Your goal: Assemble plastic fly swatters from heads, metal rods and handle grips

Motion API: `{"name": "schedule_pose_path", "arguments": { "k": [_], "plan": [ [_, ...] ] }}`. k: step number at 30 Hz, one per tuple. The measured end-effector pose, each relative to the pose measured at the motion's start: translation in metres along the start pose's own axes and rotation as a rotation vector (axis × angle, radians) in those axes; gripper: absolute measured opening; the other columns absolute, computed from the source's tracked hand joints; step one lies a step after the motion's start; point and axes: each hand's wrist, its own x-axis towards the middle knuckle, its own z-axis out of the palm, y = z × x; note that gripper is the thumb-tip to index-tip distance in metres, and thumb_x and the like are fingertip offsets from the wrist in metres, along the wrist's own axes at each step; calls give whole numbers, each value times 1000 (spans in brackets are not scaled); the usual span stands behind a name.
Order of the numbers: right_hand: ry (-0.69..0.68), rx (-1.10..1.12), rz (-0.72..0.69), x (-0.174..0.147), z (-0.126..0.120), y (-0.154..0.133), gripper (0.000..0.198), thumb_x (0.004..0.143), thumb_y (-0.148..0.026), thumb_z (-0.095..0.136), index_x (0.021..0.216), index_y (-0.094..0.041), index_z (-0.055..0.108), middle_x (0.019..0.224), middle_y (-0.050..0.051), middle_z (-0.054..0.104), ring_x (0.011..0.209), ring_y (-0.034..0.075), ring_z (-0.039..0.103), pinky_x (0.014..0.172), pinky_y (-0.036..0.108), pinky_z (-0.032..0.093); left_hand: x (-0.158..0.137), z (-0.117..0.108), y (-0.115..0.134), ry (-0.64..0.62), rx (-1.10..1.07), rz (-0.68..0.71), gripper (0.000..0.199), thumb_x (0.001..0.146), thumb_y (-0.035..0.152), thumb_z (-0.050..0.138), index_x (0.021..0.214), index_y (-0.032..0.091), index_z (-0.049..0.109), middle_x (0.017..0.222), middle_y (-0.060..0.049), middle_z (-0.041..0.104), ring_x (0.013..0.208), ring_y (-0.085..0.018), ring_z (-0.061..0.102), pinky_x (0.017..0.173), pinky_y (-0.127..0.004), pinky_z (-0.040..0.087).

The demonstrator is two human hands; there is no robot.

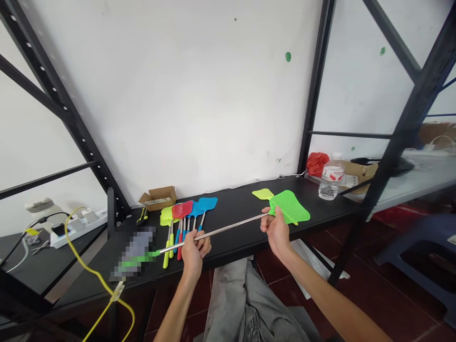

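A person seated at a black tabletop (242, 204) holds a green fly swatter (289, 207) stretched between both hands. The left hand (195, 247) is closed around the thin metal telescopic rod (228, 229) near its green handle end, which runs into a blurred patch on the left. The right hand (275, 227) pinches the rod where it joins the green mesh head, with the head resting just above the tabletop's front part. The rod runs slanted, lower at the left and higher at the right, and looks fully drawn out; gripping both ends keeps the long, thin shaft steady and straight.

Behind the left hand, a bundle of shorter swatters (185, 216) lies flat on the tabletop, heads yellow, red and blue, handles pointing toward the person, laid side by side and partly overlapping. A loose yellow-green swatter head (262, 194) lies just beyond the green one. A small open cardboard box (158, 196) sits near the wall. Further right stand a clear water bottle (331, 176) and a crumpled red bag (317, 163). A yellow cable (89, 270) hangs over the left front edge.
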Motion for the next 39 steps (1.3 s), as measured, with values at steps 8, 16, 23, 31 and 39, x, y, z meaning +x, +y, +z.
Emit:
{"name": "schedule_pose_path", "arguments": {
  "k": [8, 16, 23, 31, 39],
  "plan": [
    [74, 87, 71, 19, -11, -14, 35, 81, -51, 60, 80, -17, 69, 53, -2, 45, 48, 11, 39, 45, 25, 32, 4, -17, 28, 33, 114, 23, 49, 86, 48, 43, 46, 21, 31, 39, 6, 23, 34, -7, 21, 38, -23, 20],
    [102, 76, -3, 25, -14, -20, 39, 84, -53, 56, 76, -17, 68, 51, -2, 47, 47, 11, 40, 46, 25, 32, 6, -21, 37, 106, -3, 129, 45, 87, 38, 42, 47, 22, 29, 37, 6, 22, 34, -10, 24, 41, -25, 29],
    [101, 32, -23, 16, -6, -4, 45, 86, -59, 49, 74, -18, 65, 46, -3, 46, 42, 10, 38, 44, 25, 31, 3, 2, 18, 81, -21, 109, 42, 85, 34, 39, 47, 23, 28, 37, 6, 22, 33, -9, 22, 41, -26, 26],
    [-88, -32, 94, -18, 10, 26, 44, 88, -58, 47, 82, -19, 66, 53, -2, 52, 45, 11, 42, 45, 25, 32, -2, 11, -2, -101, 59, -34, 46, 90, 39, 38, 47, 22, 32, 37, 5, 27, 36, -8, 22, 42, -24, 24],
    [19, 44, 114, 4, 2, 9, 35, 83, -50, 58, 80, -17, 69, 56, -2, 51, 46, 10, 40, 45, 26, 31, 5, -12, 27, 86, 78, 61, 49, 88, 46, 41, 47, 21, 35, 38, 6, 25, 34, -8, 23, 40, -23, 24]
  ]
}}
